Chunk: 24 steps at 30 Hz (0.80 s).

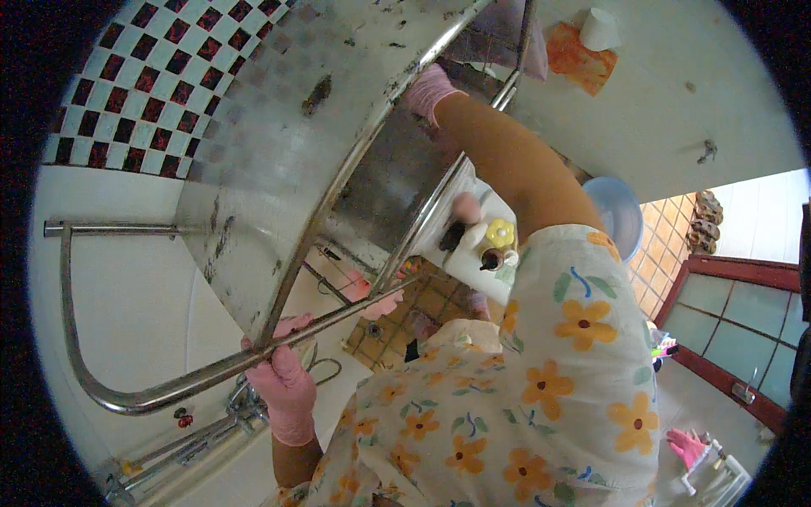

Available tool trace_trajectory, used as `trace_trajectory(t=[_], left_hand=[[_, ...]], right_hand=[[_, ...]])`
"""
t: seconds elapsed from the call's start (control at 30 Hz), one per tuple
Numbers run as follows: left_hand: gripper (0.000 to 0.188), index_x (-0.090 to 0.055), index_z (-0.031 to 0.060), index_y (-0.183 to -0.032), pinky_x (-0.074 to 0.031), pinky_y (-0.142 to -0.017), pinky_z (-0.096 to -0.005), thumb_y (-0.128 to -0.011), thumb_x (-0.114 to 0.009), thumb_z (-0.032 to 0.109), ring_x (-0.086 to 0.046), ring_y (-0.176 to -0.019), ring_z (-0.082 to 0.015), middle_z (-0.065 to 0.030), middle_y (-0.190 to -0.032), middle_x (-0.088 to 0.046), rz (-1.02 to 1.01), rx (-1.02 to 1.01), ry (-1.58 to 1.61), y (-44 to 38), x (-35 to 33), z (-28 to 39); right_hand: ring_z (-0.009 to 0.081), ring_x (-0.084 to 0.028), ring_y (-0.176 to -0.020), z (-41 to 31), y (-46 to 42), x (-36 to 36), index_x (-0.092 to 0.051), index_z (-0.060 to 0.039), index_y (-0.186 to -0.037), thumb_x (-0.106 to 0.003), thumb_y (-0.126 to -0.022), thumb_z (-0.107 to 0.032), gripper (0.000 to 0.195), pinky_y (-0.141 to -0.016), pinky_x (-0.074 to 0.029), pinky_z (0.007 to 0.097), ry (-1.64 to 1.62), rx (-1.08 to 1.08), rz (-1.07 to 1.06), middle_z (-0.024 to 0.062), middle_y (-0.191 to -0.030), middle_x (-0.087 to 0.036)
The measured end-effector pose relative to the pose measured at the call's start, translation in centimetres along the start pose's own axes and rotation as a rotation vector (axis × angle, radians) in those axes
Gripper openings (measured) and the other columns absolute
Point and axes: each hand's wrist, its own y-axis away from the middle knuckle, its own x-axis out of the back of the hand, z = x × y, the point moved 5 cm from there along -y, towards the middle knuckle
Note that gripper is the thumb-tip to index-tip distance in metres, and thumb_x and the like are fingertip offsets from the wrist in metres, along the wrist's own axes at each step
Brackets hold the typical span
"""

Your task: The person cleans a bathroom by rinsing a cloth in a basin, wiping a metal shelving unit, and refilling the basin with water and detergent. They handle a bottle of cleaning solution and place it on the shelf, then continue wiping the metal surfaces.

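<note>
My left hand [285,393], in a pink glove, grips a metal tube of a stainless-steel rack [184,374] where two tubes join. Up at the top centre my right hand [433,95], also gloved in pink, reaches in past the tubes toward a grey metal panel [393,171]; its fingers are hidden behind the frame, so what it touches cannot be told. Dark stains mark the large metal sheet [272,152] beside the rack and several tubes.
Under my right arm stands a white surface [466,266] with a yellow flower-shaped item [500,233] and small bottles. A blue basin [611,215] lies beyond the arm. Shower fittings [244,402] run along the lower left wall. A door [728,323] stands at right.
</note>
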Motion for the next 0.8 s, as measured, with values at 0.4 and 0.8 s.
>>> trace_trajectory(t=[0.4,0.8], left_hand=[[0.034,-0.058,-0.001,-0.101,-0.052,-0.08,-0.0401,-0.105,-0.039,0.027,-0.068,-0.083,-0.031,-0.0156,-0.093,-0.071,0.05,-0.046,-0.051,1.6,0.4,-1.0],[0.027,-0.061,-0.002,-0.105,-0.052,-0.072,-0.0352,-0.102,-0.046,0.02,-0.067,-0.08,-0.0271,-0.0134,-0.097,-0.071,-0.011,-0.073,-0.088,1.5,0.5,-0.9]], right_hand=[[0.0294,-0.065,-0.094,1.6,6.7,8.9,-0.077,-0.0128,-0.092,-0.06,-0.085,-0.028,0.024,-0.07,-0.049,0.0412,0.122,-0.009,-0.257,0.0101,-0.096,-0.072],[0.0196,-0.069,-0.09,4.9,8.5,11.7,-0.077,-0.0201,-0.09,-0.067,-0.081,-0.025,0.015,-0.064,-0.048,0.0376,0.292,-0.139,-0.425,-0.001,-0.093,-0.073]])
